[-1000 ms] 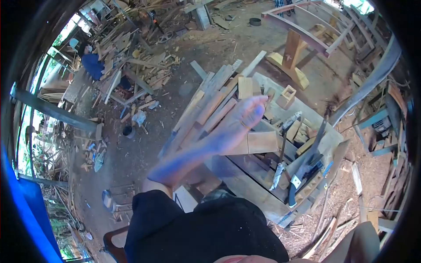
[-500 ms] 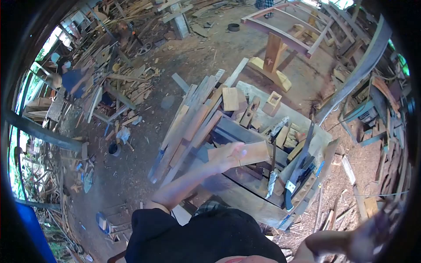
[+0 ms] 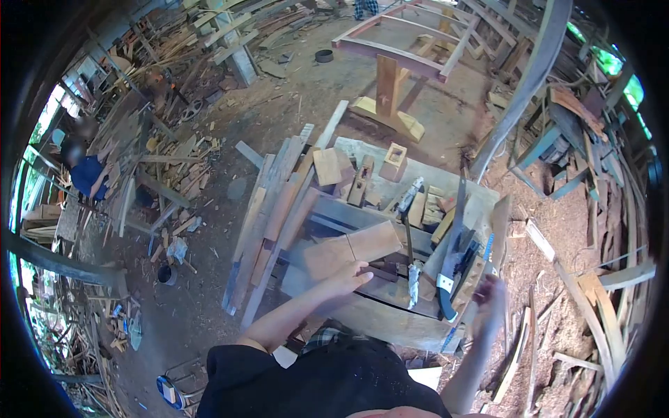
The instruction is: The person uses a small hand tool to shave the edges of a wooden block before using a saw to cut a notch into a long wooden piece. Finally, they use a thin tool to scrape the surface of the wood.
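Observation:
A flat brown board [image 3: 378, 244] with a dark line across it lies tilted on the cluttered workbench [image 3: 390, 320]. At its lower edge is my left hand [image 3: 348, 279], thumb apart from the fingers, gripping nothing that shows. My right hand [image 3: 490, 301] is blurred at the bench's right edge, its fingers partly hidden. Just left of it lies a saw with a black and white handle [image 3: 445, 298], beside wooden blocks. A wooden hand plane [image 3: 360, 182] and a block with a square hole [image 3: 394, 161] are farther back.
Long planks [image 3: 273, 217] lean along the bench's left side. Beyond the bench stands a reddish wooden frame [image 3: 390, 61] on a post. Another person [image 3: 88, 175] is at the far left among scrap wood. Wood shavings [image 3: 547, 279] cover the floor at right.
The view has shifted. My left hand has slid off the board's face to its lower edge. My right hand has come in from the lower right to the bench's edge.

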